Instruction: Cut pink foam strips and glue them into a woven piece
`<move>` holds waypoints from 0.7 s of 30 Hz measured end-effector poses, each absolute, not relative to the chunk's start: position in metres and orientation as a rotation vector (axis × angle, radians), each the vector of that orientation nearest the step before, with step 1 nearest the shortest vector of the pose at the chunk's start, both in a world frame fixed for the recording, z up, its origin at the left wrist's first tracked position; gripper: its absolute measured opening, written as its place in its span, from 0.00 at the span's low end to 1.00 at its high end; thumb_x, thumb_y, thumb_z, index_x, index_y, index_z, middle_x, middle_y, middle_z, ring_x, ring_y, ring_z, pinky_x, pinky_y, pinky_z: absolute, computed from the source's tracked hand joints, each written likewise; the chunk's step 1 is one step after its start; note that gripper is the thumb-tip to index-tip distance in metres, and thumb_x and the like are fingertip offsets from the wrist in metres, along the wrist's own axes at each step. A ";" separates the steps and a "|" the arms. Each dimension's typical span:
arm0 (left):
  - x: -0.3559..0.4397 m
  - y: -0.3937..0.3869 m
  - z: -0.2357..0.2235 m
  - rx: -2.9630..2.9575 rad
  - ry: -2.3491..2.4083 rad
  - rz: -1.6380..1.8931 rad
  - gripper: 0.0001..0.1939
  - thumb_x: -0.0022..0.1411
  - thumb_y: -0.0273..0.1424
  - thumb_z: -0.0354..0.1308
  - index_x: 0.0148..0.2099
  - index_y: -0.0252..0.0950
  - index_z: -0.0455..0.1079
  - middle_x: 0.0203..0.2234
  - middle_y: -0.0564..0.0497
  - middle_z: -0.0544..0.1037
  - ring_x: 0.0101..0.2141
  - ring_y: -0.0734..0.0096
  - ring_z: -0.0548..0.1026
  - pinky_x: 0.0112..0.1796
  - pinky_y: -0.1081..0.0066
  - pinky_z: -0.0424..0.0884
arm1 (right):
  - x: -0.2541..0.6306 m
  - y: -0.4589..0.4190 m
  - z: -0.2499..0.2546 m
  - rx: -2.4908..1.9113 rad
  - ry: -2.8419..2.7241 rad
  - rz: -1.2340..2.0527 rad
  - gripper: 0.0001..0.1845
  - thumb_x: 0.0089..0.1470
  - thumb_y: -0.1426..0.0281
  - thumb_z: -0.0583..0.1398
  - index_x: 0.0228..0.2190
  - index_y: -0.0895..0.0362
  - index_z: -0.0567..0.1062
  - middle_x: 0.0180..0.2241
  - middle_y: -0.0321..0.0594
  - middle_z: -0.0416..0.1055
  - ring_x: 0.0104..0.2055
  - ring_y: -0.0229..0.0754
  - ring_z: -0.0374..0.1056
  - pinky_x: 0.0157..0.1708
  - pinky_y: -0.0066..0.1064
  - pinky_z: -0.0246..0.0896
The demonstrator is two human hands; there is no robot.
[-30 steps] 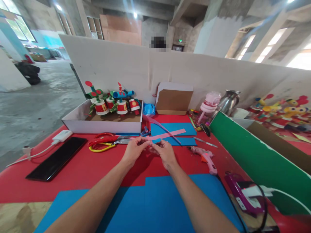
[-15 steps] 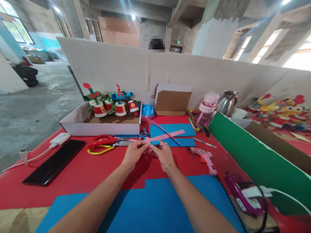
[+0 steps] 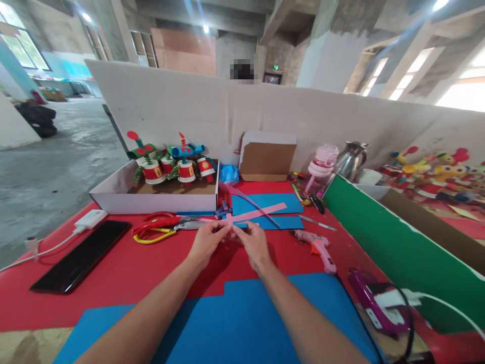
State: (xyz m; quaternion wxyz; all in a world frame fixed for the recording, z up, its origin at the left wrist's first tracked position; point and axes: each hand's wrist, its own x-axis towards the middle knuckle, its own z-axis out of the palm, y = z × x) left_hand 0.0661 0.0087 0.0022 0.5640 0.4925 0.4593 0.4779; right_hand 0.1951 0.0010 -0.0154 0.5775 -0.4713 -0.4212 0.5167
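Observation:
My left hand [image 3: 206,241] and my right hand [image 3: 255,243] meet over the red table [image 3: 125,265], fingertips pinched together on crossed paper strips. A pink strip [image 3: 261,212] runs up and to the right from my fingers, and a blue strip shows under them. The folded part between my fingertips is mostly hidden. Red and yellow scissors [image 3: 159,227] lie just left of my left hand. A pink glue gun [image 3: 318,245] lies to the right of my right hand.
A white box [image 3: 151,197] of finished paper-cup figures stands at the back left. Blue foam sheets [image 3: 265,205] lie behind my hands, another blue sheet [image 3: 246,318] under my forearms. A black phone [image 3: 81,255] lies left, a green board [image 3: 397,253] right, a pink bottle [image 3: 320,169] behind.
My hands stay in place and keep working the strips; the pink strip now lies crossed over the blue one at my fingertips. The view has shifted slightly.

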 end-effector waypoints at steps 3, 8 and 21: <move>0.067 0.008 0.002 1.162 1.077 1.134 0.19 0.43 0.46 0.68 0.26 0.34 0.75 0.19 0.52 0.76 0.22 0.76 0.67 0.25 0.76 0.64 | 0.195 0.001 -0.016 -1.102 -0.975 1.211 0.13 0.40 0.59 0.68 0.23 0.55 0.76 0.21 0.34 0.75 0.25 0.41 0.72 0.33 0.34 0.71; 0.068 0.007 -0.001 1.176 1.117 1.170 0.19 0.44 0.47 0.67 0.24 0.35 0.74 0.19 0.52 0.75 0.20 0.75 0.67 0.24 0.74 0.64 | 0.198 0.001 -0.014 -1.160 -1.073 1.110 0.12 0.42 0.59 0.67 0.23 0.55 0.76 0.19 0.34 0.74 0.24 0.41 0.71 0.30 0.31 0.67; 0.064 0.011 -0.007 1.026 1.072 1.298 0.20 0.40 0.46 0.71 0.24 0.34 0.73 0.17 0.56 0.69 0.21 0.78 0.64 0.24 0.76 0.62 | 0.216 0.014 -0.010 -1.071 -0.742 1.161 0.18 0.35 0.57 0.70 0.21 0.55 0.73 0.20 0.32 0.71 0.24 0.37 0.68 0.33 0.33 0.68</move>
